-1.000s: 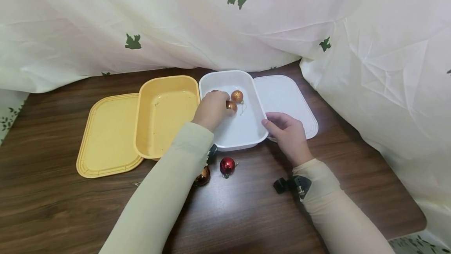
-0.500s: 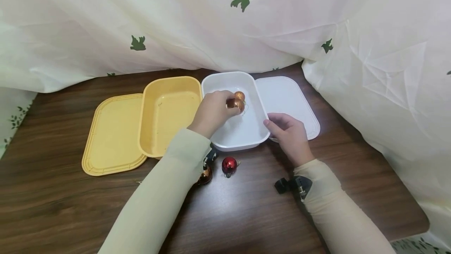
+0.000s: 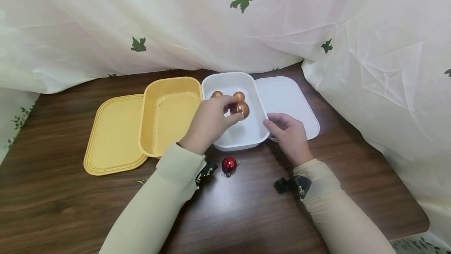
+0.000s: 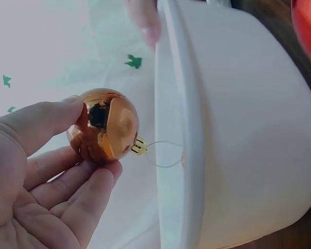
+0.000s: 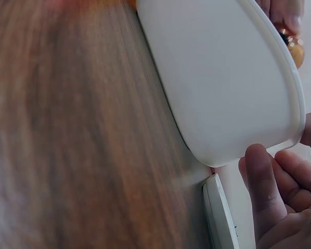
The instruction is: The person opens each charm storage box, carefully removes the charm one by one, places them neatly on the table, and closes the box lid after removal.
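Note:
My left hand (image 3: 211, 119) pinches a shiny copper Christmas bauble (image 4: 106, 127) between thumb and fingers, above the white plastic box (image 3: 243, 143). In the left wrist view the bauble's gold cap and thread loop point toward the box rim. Two smaller glittery orange baubles lie inside the box, a left one (image 3: 216, 94) partly behind my hand and a right one (image 3: 239, 96). My right hand (image 3: 290, 132) grips the box's right rim near its front corner, thumb on the rim. A shiny red bauble (image 3: 229, 165) lies on the table in front of the box.
Left of the white box stands a yellow box (image 3: 169, 125), beside its yellow lid (image 3: 114, 136). A white lid (image 3: 287, 105) lies to the right. A thin gold thread (image 3: 142, 181) shows by my left sleeve. White curtains (image 3: 193, 23) hang behind the dark wooden table (image 3: 246, 215).
My left hand has drawn the copper bauble slightly rightward and toward me, uncovering the left orange bauble. The right hand keeps its grip on the box.

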### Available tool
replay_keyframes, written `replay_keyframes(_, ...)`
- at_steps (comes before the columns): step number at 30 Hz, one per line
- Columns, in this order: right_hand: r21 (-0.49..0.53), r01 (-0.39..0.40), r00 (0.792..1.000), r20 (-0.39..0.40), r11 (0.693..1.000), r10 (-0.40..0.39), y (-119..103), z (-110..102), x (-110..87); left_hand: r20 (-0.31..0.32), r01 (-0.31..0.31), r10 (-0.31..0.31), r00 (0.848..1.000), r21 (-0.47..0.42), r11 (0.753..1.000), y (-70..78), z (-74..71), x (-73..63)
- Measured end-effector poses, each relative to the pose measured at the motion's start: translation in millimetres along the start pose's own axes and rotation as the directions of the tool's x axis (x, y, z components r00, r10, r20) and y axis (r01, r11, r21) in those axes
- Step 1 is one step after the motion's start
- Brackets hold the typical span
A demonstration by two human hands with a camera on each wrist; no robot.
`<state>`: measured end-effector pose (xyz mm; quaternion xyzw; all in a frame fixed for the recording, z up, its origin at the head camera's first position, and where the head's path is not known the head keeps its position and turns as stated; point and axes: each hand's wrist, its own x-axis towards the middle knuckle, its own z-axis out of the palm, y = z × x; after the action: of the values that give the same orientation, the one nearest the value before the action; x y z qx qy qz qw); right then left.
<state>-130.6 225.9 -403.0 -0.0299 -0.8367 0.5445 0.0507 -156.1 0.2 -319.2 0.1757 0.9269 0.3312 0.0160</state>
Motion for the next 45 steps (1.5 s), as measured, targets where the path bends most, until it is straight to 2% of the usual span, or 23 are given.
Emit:
replay_keyframes(9, -0.02, 0.004, 1.0, 0.003, 1.0, -0.004, 0.7, -0.9, 0.2, -0.031, -0.054, 0.052, 0.998, -0.05, 0.997, 4.8, -1.9, -32.9)
replay_keyframes(17, -0.016, 0.007, 1.0, 0.007, 1.0, -0.007, -0.4, -0.9, -0.6, -0.06, -0.082, 0.077, 0.995, -0.096, 0.992, 0.3, 2.2, -62.1)
replay_keyframes(22, -0.015, 0.008, 1.0, 0.002, 1.0, -0.008, -1.0, -0.8, -0.9, -0.078, -0.144, 0.137, 0.988, -0.101, 0.984, -4.6, 6.1, -80.9)
replay_keyframes(27, -0.015, -0.003, 1.0, 0.002, 1.0, 0.003, -0.8, -0.9, -1.3, -0.102, -0.211, 0.202, 0.974, -0.088, 0.974, -10.7, 9.8, -97.1)
replay_keyframes(35, -0.044, -0.014, 1.0, -0.003, 0.999, 0.014, 1.0, -0.7, -1.2, -0.047, -0.21, 0.209, 0.977, -0.041, 0.977, -22.7, 14.5, -116.2)
replay_keyframes(41, -0.037, -0.012, 1.0, -0.002, 0.999, 0.012, 1.8, -0.2, -0.6, -0.037, -0.272, 0.272, 0.962, 0.015, 0.962, -32.3, 19.2, -127.5)
replay_keyframes(45, -0.03, -0.01, 1.0, -0.007, 1.0, 0.01, 1.9, 0.0, -0.3, -0.028, -0.28, 0.282, 0.959, 0.047, 0.959, -36.6, 20.7, -131.6)
